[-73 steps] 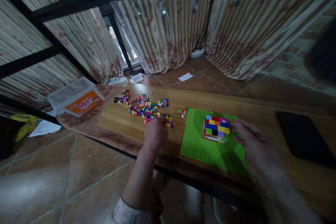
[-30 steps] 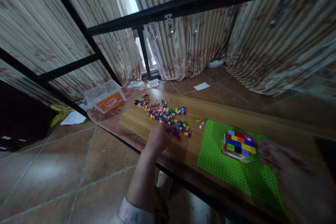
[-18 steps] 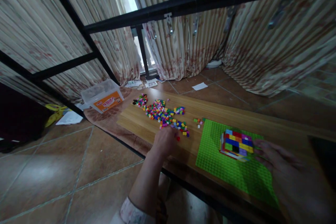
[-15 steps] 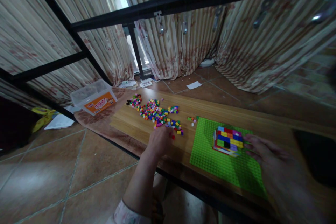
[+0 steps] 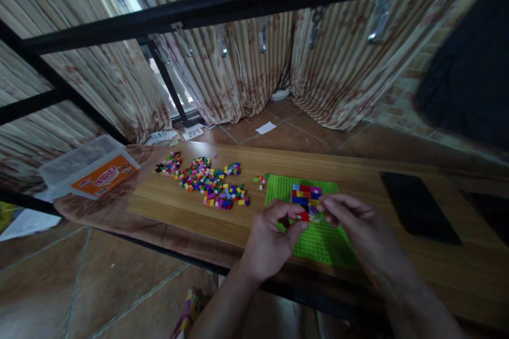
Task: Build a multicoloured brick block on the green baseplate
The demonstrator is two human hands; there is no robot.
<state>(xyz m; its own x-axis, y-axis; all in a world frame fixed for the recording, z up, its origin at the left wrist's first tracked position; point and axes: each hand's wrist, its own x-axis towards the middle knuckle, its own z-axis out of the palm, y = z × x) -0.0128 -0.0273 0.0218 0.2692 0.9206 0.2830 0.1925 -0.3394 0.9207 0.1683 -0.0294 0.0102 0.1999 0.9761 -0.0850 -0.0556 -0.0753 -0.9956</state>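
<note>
Between thumb and forefinger, my left hand (image 5: 274,238) pinches a small red toy brick (image 5: 304,216) at the near side of a multicoloured block of bricks (image 5: 307,193). That block stands on a green studded baseplate (image 5: 318,249). From the other side, my right hand (image 5: 352,217) is closed at the block's right edge, fingertips pressed together; what they hold, if anything, is hidden. Left of the baseplate, a heap of loose coloured bricks (image 5: 207,177) spreads over the wooden board. A few small bricks (image 5: 261,180) lie by the baseplate's far left corner.
A clear plastic box with an orange label (image 5: 105,176) sits at the left on a brown cloth. A dark flat slab (image 5: 419,206) lies on the wooden board (image 5: 374,175) at right. Black metal bars (image 5: 222,2) and striped curtains (image 5: 254,69) stand behind.
My left hand has gone from the loose bricks to the block on the baseplate, bringing the red brick. My right hand stays by the block's right side. The view has swung right.
</note>
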